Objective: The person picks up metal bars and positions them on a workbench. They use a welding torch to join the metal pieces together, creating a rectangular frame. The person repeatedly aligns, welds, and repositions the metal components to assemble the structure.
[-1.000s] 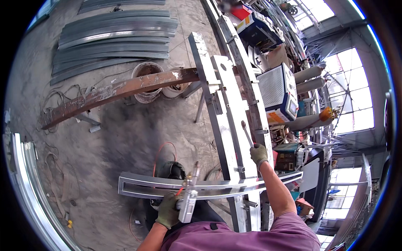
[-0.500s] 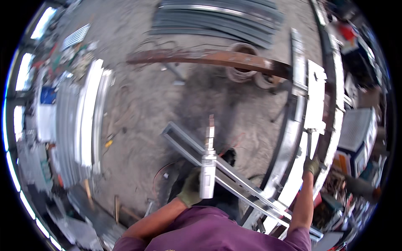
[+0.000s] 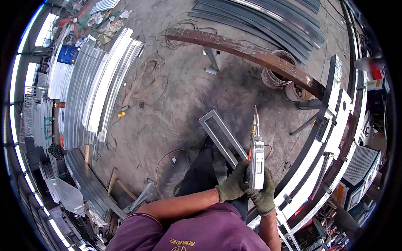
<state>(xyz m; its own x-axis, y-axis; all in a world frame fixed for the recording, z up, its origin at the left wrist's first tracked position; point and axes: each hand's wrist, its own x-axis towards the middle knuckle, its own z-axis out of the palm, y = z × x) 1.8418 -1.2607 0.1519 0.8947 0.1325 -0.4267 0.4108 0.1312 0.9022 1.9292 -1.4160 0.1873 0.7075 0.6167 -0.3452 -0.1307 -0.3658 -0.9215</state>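
My left hand point(image 3: 233, 184), in an olive-green work glove, is closed around the lower left side of a silver handheld welding gun point(image 3: 258, 157). The gun stands out ahead of my body, its thin copper-coloured tip point(image 3: 255, 109) aimed away from me. Against the rear end of the gun is my gloved right hand point(image 3: 263, 197), fingers curled; the gun's body partly hides them. Beneath the gun a long rectangular frame of grey metal profile point(image 3: 226, 136) slants past my legs. An orange strip shows beside the gun body.
At right runs a long bench of metal beams point(image 3: 310, 150) with a bar clamp point(image 3: 321, 172) on it. A rusty beam point(image 3: 234, 47) crosses above buckets point(image 3: 276, 72). Stacked metal profiles lie at the left point(image 3: 106, 83) and far side point(image 3: 264, 23). A thin hose point(image 3: 158, 167) curves over the floor.
My right hand has left the tool at the right bench and come in to the welding gun. The gun now appears farther right, and the view has turned.
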